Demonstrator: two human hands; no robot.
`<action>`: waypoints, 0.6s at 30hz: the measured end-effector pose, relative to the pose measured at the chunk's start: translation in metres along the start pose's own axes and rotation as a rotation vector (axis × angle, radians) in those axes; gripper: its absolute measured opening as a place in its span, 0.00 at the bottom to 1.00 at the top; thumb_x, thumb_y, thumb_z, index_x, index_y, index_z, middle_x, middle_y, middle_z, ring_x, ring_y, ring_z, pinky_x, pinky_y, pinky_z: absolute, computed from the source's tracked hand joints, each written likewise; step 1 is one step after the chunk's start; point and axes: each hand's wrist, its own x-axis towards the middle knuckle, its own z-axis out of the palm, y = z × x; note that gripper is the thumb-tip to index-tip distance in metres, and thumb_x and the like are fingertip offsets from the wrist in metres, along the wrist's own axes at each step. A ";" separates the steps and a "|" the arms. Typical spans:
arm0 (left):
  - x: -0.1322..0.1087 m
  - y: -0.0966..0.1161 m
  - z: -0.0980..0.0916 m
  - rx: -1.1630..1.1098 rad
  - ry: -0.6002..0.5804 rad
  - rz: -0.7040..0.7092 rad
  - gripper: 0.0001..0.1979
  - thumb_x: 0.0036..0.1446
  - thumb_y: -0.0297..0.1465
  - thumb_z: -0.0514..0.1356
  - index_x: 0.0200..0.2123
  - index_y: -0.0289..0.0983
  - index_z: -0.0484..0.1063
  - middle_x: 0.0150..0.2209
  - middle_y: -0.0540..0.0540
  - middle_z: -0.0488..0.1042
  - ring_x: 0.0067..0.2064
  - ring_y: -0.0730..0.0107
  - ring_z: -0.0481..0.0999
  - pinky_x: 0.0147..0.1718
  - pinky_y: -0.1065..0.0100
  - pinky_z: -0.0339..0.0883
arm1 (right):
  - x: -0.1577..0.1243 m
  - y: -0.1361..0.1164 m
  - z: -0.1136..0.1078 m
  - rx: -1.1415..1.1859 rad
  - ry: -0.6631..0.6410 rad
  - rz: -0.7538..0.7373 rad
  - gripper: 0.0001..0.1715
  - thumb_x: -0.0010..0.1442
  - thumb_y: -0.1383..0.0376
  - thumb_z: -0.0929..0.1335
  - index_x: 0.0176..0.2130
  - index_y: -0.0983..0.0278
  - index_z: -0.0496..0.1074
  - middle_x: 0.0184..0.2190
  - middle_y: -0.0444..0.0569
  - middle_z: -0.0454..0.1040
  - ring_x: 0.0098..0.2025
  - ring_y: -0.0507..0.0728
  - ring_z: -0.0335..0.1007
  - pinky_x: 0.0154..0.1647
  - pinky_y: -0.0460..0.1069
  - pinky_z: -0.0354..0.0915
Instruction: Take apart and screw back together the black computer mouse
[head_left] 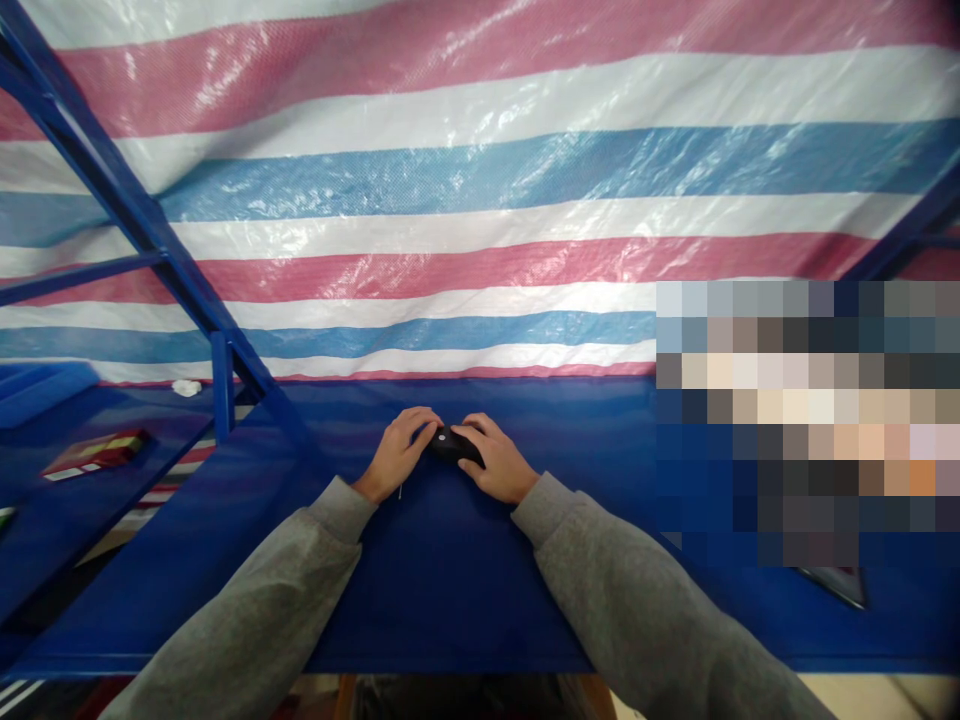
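Note:
A small black computer mouse (457,446) with a round pale mark on one end is at the middle of the blue table, between my two hands. My left hand (401,450) has its fingers curled, the tips closed on the mouse's left end. From the other side, my right hand (499,458) grips the right part, thumb at the near edge and fingers over the far side. The underside of the mouse is hidden, so I cannot tell whether it touches the table.
The blue table (450,600) meets a striped plastic sheet (450,270). A blue metal frame (172,265) rises at left. Beyond it lie a red box (96,454), a crumpled white piece (186,387) and a blue tray (45,390). Right, a pixelated patch hides things; a dark flat object (840,585) pokes out.

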 end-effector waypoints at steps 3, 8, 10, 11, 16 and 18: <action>0.000 0.000 -0.003 0.191 -0.085 0.106 0.11 0.60 0.36 0.54 0.39 0.41 0.76 0.42 0.46 0.76 0.50 0.61 0.71 0.53 0.57 0.60 | 0.001 0.000 -0.002 0.005 -0.020 0.019 0.28 0.54 0.68 0.68 0.55 0.64 0.63 0.50 0.53 0.63 0.52 0.59 0.61 0.57 0.56 0.58; 0.003 -0.005 -0.016 0.398 -0.210 0.276 0.14 0.57 0.40 0.58 0.44 0.41 0.73 0.45 0.45 0.76 0.53 0.61 0.70 0.54 0.56 0.60 | 0.002 -0.002 -0.004 -0.002 -0.031 0.045 0.25 0.56 0.69 0.66 0.54 0.65 0.64 0.50 0.54 0.64 0.52 0.59 0.62 0.57 0.55 0.59; 0.004 -0.009 -0.020 0.403 -0.227 0.356 0.19 0.53 0.41 0.62 0.46 0.40 0.73 0.46 0.44 0.76 0.52 0.60 0.71 0.54 0.55 0.61 | 0.002 -0.002 -0.004 0.009 -0.030 0.047 0.25 0.56 0.70 0.66 0.54 0.65 0.65 0.51 0.54 0.64 0.52 0.58 0.62 0.58 0.54 0.59; 0.005 -0.011 -0.022 0.399 -0.225 0.391 0.19 0.52 0.41 0.63 0.46 0.40 0.73 0.46 0.44 0.76 0.52 0.60 0.72 0.54 0.55 0.61 | 0.002 -0.003 -0.004 0.014 -0.028 0.048 0.25 0.56 0.70 0.66 0.54 0.66 0.65 0.51 0.54 0.64 0.52 0.58 0.62 0.58 0.54 0.59; 0.007 -0.014 -0.024 0.382 -0.189 0.469 0.18 0.52 0.40 0.63 0.44 0.40 0.74 0.44 0.43 0.78 0.48 0.61 0.76 0.53 0.53 0.62 | 0.002 -0.001 -0.004 0.031 -0.014 0.054 0.23 0.57 0.71 0.65 0.53 0.65 0.66 0.51 0.54 0.65 0.52 0.58 0.63 0.57 0.54 0.59; 0.007 -0.012 -0.024 0.375 -0.172 0.475 0.16 0.52 0.40 0.63 0.43 0.39 0.74 0.42 0.44 0.78 0.46 0.63 0.76 0.53 0.54 0.63 | 0.003 -0.001 -0.005 0.042 -0.010 0.058 0.23 0.57 0.71 0.65 0.53 0.65 0.66 0.51 0.54 0.66 0.52 0.58 0.64 0.56 0.54 0.60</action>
